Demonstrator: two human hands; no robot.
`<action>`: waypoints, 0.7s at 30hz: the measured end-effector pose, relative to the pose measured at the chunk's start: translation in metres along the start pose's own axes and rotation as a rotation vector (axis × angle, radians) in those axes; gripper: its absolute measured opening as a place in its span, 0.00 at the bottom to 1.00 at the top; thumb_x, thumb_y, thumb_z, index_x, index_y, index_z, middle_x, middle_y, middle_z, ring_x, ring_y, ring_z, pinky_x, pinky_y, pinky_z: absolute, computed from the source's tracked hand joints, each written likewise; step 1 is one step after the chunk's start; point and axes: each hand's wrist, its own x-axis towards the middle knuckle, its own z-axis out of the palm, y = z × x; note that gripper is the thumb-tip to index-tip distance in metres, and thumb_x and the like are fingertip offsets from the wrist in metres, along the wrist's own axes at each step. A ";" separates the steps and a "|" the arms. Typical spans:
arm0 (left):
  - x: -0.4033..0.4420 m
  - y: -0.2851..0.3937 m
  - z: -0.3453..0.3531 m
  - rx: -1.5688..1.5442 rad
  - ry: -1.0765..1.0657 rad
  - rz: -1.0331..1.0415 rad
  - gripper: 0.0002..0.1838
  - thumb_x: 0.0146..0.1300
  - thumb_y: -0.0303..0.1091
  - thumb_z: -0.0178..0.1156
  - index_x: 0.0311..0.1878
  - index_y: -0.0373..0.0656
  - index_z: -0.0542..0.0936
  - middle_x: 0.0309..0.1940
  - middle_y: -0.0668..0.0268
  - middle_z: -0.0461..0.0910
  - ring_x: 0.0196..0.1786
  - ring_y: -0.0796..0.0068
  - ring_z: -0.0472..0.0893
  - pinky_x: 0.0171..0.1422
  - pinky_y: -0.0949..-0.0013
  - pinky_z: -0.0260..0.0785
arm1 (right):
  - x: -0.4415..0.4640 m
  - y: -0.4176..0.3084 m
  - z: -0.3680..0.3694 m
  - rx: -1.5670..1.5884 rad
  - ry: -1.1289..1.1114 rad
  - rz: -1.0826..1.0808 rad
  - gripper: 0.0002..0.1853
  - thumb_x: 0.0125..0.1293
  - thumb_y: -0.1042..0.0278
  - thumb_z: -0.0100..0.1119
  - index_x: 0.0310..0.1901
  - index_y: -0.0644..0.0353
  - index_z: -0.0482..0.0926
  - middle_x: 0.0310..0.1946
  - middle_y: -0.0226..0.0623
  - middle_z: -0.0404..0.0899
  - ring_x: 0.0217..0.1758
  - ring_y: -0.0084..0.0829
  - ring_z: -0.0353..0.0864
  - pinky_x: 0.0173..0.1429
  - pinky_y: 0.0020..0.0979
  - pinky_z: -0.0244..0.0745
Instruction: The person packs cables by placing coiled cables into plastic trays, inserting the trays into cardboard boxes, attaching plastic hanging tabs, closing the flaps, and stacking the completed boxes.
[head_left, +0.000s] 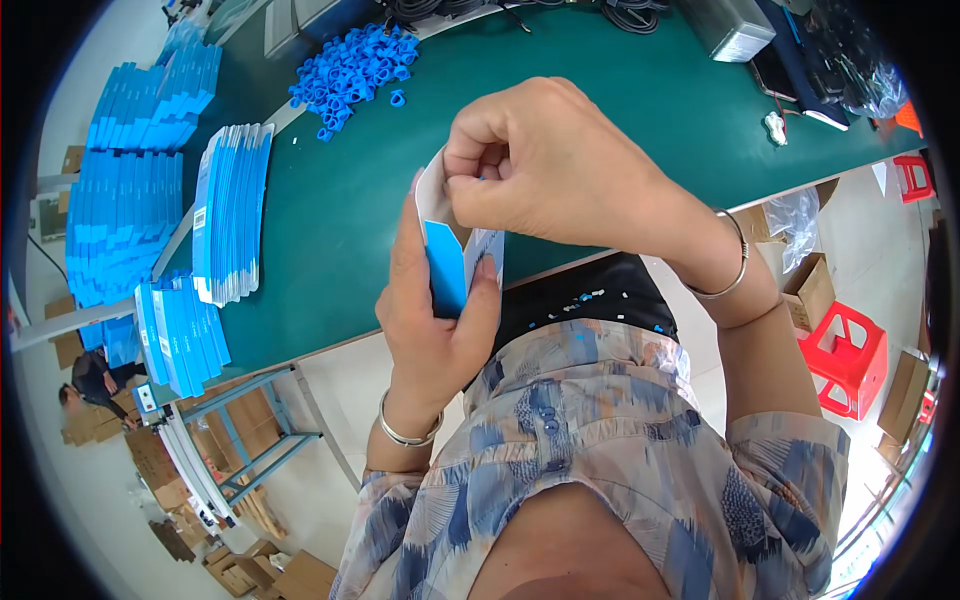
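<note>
A small blue-and-white cardboard box [447, 272] stands upright near the table's front edge, its top flaps raised. My left hand [425, 300] wraps round it from below, thumb on the near side and fingers on the far side. Above the box's mouth, my right hand [540, 160] is curled with its fingertips at the raised white flap. Whether those fingers also hold something small inside the box is hidden. To the left, a row of flat blue cartons [232, 215] stands on the table. Farther back lies a pile of small blue plastic pieces [360, 72].
More stacked blue cartons [125, 215] stand beyond the table's left edge. Black cables [632, 12] and a metal box [728, 35] sit at the back of the green table [330, 220]. A red stool [848, 358] and cardboard boxes stand on the floor at right.
</note>
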 end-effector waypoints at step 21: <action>0.018 -0.044 -0.007 -0.677 0.056 -0.526 0.08 0.58 0.18 0.58 0.41 0.34 0.81 0.31 0.64 0.82 0.30 0.83 0.76 0.35 0.82 0.69 | -0.010 0.016 0.031 -0.345 0.147 -0.150 0.03 0.47 0.75 0.63 0.22 0.61 0.78 0.18 0.30 0.76 0.15 0.25 0.64 0.21 0.24 0.59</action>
